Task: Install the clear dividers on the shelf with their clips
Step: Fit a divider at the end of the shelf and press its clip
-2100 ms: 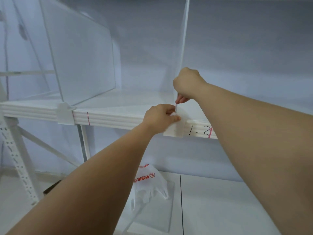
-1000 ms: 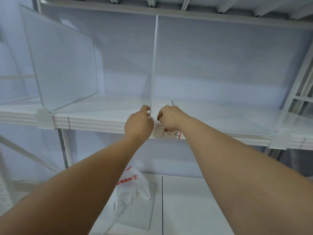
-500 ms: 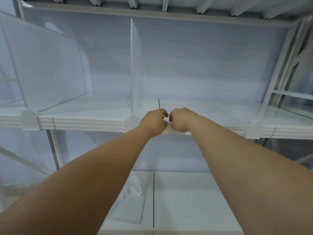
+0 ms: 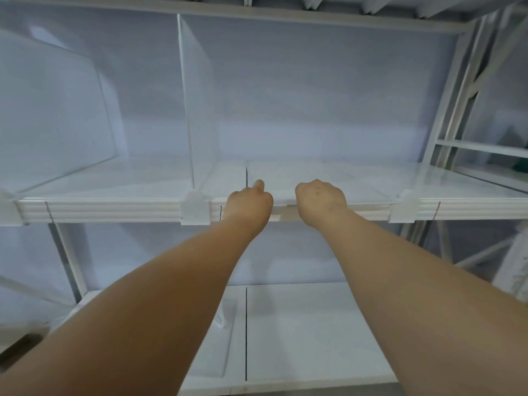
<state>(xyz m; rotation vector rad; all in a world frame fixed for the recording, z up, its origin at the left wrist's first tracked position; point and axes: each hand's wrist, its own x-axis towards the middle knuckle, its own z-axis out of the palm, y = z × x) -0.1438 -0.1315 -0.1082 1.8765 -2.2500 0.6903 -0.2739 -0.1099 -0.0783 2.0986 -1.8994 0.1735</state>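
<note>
The white shelf [image 4: 114,208] runs across at chest height. One clear divider [image 4: 57,110] stands at the left in a white clip [image 4: 7,208]. A second clear divider [image 4: 198,104] stands upright in the middle clip [image 4: 195,208]. A third clear divider [image 4: 337,178] lies flat on the shelf board, its right corner by another clip [image 4: 403,207]. My left hand [image 4: 250,201] is a fist at this flat sheet's front left corner, thumb resting on top. My right hand [image 4: 320,200] is closed over the sheet's front edge, fingers hidden underneath.
The upper shelf [image 4: 257,10] closes the bay from above. A white rack upright [image 4: 457,110] stands at the right. On the lower shelf [image 4: 314,338] lies another clear sheet [image 4: 225,332], beside a dark seam line.
My view has swung right. Both hands left the middle clip and divider, which now stands alone. They have moved right along the shelf edge and spread apart on the flat sheet.
</note>
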